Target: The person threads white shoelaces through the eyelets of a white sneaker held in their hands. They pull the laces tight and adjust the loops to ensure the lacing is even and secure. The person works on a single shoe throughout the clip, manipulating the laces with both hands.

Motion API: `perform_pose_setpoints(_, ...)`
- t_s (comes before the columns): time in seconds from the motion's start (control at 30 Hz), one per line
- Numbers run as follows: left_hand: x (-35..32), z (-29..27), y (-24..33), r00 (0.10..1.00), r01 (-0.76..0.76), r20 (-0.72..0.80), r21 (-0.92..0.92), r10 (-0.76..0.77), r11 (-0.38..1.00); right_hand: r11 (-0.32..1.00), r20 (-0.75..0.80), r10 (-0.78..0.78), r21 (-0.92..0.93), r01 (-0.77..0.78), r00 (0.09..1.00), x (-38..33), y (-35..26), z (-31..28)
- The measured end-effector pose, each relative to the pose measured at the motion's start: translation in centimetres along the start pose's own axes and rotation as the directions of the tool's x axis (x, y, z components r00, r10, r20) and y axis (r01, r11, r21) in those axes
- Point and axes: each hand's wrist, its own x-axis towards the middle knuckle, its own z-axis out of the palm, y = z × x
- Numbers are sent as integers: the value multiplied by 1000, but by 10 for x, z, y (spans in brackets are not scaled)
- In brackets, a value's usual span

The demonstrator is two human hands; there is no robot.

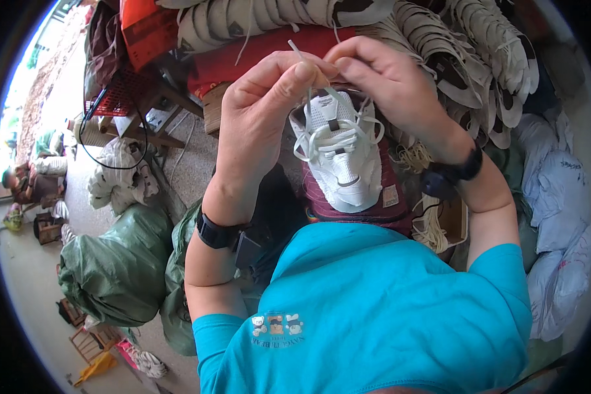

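Note:
A white shoe upper (341, 144) lies on my lap over a maroon cloth (400, 197), its toe toward me and white laces threaded and looped across its front. My left hand (266, 92) is closed in a pinch on a white shoelace (297, 52), whose tip sticks up past the thumb. My right hand (391, 82) meets it above the shoe's collar, thumb and forefinger pinched together at the lace. Part of the lace runs down from the fingers to the upper. Just what lies between the right fingertips is partly hidden.
Rows of nested off-white shoe uppers (256, 20) are stacked ahead and at the far right. To my right, an open box (456, 226) holds bundled laces (430, 226). White sacks (558, 197) stand beyond it. Green sacks (121, 262) and a wooden stool (161, 131) are on the left.

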Motion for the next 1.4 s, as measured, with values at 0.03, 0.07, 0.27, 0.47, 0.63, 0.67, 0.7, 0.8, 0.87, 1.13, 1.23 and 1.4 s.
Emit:
perform_pose_setpoints(0.03, 1, 3, -1, 999, -12, 43, 17, 11, 1000, 991, 117, 19, 127, -34, 993, 3, 7, 2)
perform_pose_setpoints(0.07, 2, 5, -2, 996, -25, 86, 33, 22, 999, 965, 233, 22, 249, -82, 972, 7, 14, 6)
perform_pose_setpoints(0.27, -2, -1, -10, 963, -262, 166, 400, 212, 878, 815, 516, 101, 447, -368, 850, 19, 47, -1)
perform_pose_setpoints(0.47, -28, -23, -36, 980, 44, -185, -147, -72, 988, 706, 195, 190, 654, -272, 962, 3, 56, -3)
perform_pose_setpoints(0.63, -48, -81, -66, 959, 159, -259, 147, -117, 976, 658, 53, 382, 686, -312, 923, -25, 65, -23)
perform_pose_setpoints(0.67, -54, -86, -70, 949, 188, -301, 288, -98, 939, 701, -12, 415, 641, -312, 910, -30, 69, -28)
perform_pose_setpoints(0.7, -60, -91, -72, 935, 224, -330, 277, -126, 934, 730, -28, 422, 604, -321, 906, -34, 71, -34)
perform_pose_setpoints(0.8, -69, -95, -74, 908, 300, -376, 283, -183, 911, 796, -76, 455, 483, -366, 887, -48, 77, -48)
perform_pose_setpoints(0.87, -68, -86, -73, 917, 310, -353, 339, -185, 888, 828, -74, 468, 385, -408, 881, -56, 77, -48)
perform_pose_setpoints(1.13, -75, -60, -82, 937, 298, -278, 326, -210, 897, 958, -81, 284, 53, -280, 955, -71, 78, -32)
perform_pose_setpoints(1.23, -76, -60, -84, 937, 316, -263, 349, -231, 882, 954, -137, 296, -8, -300, 945, -70, 75, -29)
perform_pose_setpoints(1.4, -76, -52, -86, 958, 245, -225, 316, -179, 917, 893, -148, 44, -439, -105, 988, -64, 64, -17)
